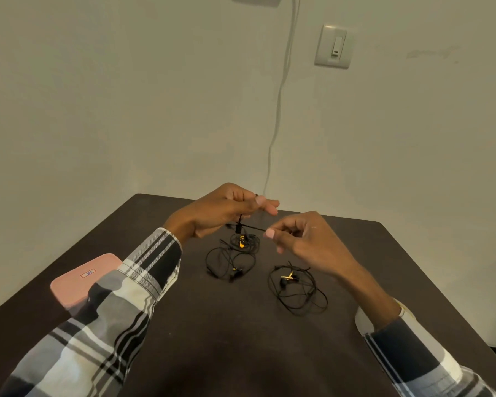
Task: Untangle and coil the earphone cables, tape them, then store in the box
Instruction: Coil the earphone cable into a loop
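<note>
My left hand is raised above the dark table and pinches a thin black earphone cable. My right hand pinches the same cable a little to the right, so a short stretch runs taut between the two hands. Below them lies a tangle of black earphones with yellow parts. A second black tangle with gold plugs lies to the right, under my right wrist. A pink box with its lid shut sits at the table's left edge, partly behind my left sleeve.
The table stands against a pale wall. A white cord hangs down the wall behind the table, and a wall switch is up at the right. No tape shows in view.
</note>
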{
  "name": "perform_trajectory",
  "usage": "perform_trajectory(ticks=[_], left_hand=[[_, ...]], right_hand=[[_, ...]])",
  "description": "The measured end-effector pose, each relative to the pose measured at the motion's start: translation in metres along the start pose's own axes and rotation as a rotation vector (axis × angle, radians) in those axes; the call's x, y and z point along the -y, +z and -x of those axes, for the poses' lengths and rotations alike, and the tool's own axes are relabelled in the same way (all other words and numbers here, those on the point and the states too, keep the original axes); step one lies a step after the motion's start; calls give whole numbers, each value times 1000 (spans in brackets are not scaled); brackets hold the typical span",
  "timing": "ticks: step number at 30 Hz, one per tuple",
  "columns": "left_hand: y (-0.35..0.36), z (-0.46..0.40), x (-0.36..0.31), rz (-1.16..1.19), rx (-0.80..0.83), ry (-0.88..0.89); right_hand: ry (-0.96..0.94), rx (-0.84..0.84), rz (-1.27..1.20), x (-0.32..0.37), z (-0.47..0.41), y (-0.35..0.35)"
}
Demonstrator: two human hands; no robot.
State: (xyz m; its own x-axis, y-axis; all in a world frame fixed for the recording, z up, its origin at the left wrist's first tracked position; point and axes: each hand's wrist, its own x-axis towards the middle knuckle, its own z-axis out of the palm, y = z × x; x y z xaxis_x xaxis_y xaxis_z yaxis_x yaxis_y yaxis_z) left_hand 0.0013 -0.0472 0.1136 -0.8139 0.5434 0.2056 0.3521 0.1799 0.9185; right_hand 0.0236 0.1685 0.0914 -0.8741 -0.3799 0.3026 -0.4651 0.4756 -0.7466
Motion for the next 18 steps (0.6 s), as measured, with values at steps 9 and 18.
perform_trajectory(ticks=[9,18], left_hand=[[7,-5,9,-116,188,-33],[9,-1,12,155,290,-60]], right_hand=[[-72,-36,212,30,-3,-40],[-163,-82,178,48,-24,-54]])
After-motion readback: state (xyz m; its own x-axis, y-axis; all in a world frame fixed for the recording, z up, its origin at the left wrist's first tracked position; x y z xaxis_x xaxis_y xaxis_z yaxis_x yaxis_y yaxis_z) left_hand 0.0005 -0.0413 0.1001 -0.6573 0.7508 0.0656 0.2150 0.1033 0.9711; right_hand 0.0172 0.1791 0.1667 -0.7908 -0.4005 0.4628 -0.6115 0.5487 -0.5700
